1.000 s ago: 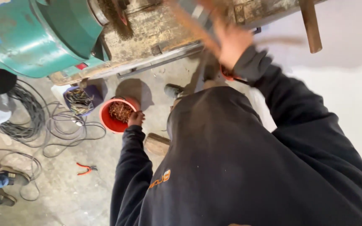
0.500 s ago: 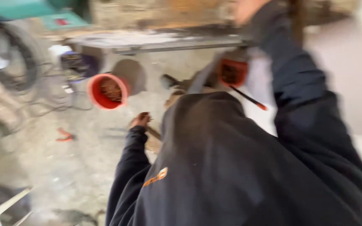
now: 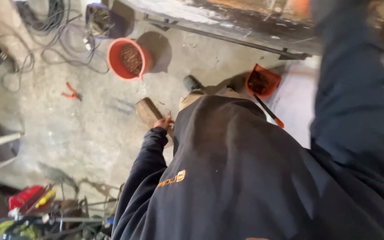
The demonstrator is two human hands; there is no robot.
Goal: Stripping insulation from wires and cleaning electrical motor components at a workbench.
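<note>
Your left hand [image 3: 162,122] is closed on one end of a wood block [image 3: 149,112], a thick, stiff, fairly heavy-looking piece with rough faces that should not slip, best taken across its narrow sides near the end. The block hangs low at your left side above the concrete floor [image 3: 94,133], its free end pointing toward the red bucket [image 3: 127,58], well apart from it. Your right arm [image 3: 352,89] is raised with the hand out of view, so its grip cannot be told.
</note>
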